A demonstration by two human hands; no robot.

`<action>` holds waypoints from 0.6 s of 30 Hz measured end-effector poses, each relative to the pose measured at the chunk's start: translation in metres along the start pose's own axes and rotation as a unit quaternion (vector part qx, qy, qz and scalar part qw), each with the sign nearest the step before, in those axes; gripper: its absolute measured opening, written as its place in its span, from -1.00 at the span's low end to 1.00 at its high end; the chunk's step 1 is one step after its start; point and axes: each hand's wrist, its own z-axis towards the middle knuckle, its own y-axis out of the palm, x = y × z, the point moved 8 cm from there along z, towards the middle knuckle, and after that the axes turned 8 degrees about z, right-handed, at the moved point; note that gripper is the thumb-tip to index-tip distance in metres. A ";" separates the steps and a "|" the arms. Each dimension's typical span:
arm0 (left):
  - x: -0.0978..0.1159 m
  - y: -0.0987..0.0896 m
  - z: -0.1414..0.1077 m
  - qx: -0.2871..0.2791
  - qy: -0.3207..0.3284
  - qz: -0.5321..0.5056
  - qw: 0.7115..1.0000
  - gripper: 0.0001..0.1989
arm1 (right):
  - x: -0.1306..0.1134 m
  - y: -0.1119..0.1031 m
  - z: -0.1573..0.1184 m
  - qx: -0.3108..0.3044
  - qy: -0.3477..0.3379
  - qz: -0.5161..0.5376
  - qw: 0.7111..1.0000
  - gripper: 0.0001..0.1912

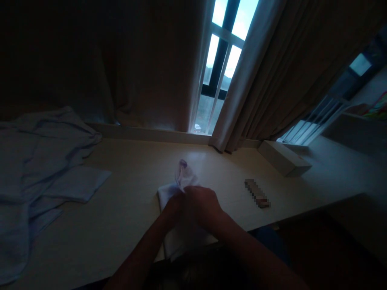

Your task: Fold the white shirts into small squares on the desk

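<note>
A pale, whitish shirt (187, 176) lies folded near the front edge of the table, its upper end raised in a collar-like loop with a small dark patch. My left hand (174, 204) is closed on the fabric just below that loop. Close beside it, my right hand (204, 202) has its fingers curled on the same cloth. The fingertips of both hands are hard to see in the dim light. My forearms cover part of the lower cloth, which reaches toward my body.
A spread-out pile of pale garments (51, 157) covers the left part of the light table (130, 161). At right lie a small pixelated oblong item (257, 194) and a long pale box (284, 158). Brown curtains (256, 80) hang behind, around a bright window (222, 52).
</note>
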 end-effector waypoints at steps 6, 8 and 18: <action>0.033 0.016 -0.006 -0.009 0.093 0.138 0.986 -0.71 | 0.042 -0.038 -0.001 0.041 0.048 0.000 0.998 -0.75; 0.036 0.005 -0.008 0.036 0.147 0.265 0.952 -0.70 | 0.057 -0.045 -0.003 0.058 0.061 0.014 0.996 -0.72; 0.030 0.023 0.012 0.001 0.287 0.444 0.849 -0.56 | 0.101 -0.051 -0.024 0.094 0.087 0.092 0.987 -0.64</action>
